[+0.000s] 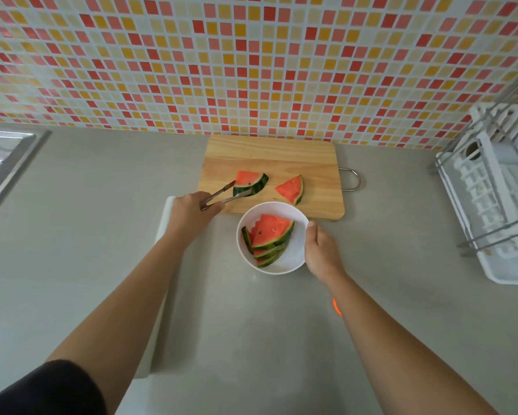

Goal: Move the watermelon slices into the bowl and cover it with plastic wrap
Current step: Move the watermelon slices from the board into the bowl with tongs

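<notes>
Head view: left hand (192, 209) grips metal tongs (222, 195), tips open around the rind of a watermelon slice (249, 182) on the wooden cutting board (269, 157). 2nd slice (290, 189) lies to its right on the board, apart. Right hand (320, 250) wrapped on the right rim of the white bowl (293, 256), thumb over the edge; several slices (271, 235) stacked inside. Bowl sits on grey desk (102, 181) just in front of the board. Plastic wrap roll (162, 295) lies under the left forearm. Dish rack (491, 199) at far right.

left grip (193, 209) clenched, right grip (320, 250) curled
</notes>
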Available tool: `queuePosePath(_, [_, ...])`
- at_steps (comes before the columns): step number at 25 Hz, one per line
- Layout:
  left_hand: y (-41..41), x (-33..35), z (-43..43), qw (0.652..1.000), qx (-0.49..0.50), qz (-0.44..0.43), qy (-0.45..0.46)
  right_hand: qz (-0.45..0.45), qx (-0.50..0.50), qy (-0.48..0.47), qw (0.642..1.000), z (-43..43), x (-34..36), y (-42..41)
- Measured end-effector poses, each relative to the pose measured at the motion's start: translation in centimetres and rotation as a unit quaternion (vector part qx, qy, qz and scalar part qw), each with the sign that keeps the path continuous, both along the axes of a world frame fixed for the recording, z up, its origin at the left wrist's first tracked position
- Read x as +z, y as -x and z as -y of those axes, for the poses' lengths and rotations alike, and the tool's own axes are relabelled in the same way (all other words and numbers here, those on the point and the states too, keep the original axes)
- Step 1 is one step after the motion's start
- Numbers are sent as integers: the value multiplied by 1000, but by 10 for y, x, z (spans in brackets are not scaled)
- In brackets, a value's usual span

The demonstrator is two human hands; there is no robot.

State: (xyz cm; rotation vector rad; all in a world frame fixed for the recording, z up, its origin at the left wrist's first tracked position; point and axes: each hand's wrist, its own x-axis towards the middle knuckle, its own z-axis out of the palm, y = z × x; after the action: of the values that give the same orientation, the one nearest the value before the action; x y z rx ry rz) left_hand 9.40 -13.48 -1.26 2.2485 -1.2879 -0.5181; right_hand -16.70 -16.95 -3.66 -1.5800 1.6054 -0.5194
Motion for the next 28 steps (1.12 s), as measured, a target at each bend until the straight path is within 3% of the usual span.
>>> queuePosePath(5, [-2,0,11,998,-13,-62,-26,2,0,1,1000,1,1,-1])
queuePosePath(8, [3,-4,10,996,1,-94,4,1,1,-1,1000,1,1,-1])
queuePosePath(13, [19,-11,0,993,-13,-13,113,4,-2,1,1000,1,1,-1])
queuePosePath(16, [20,-16,-4,991,-26,13,129,7,0,1,1000,1,1,-1])
queuePosePath(19, [12,-23,-3,990,34,-112,75,3,2,0,1000,1,2,-1])
queuePosePath(23, [6,-25,6,944,107,-312,20,-4,4,4,1000,1,1,-1])
queuePosePath(28, [-12,-22,20,939,122,-320,0,-4,3,6,1000,2,0,-1])
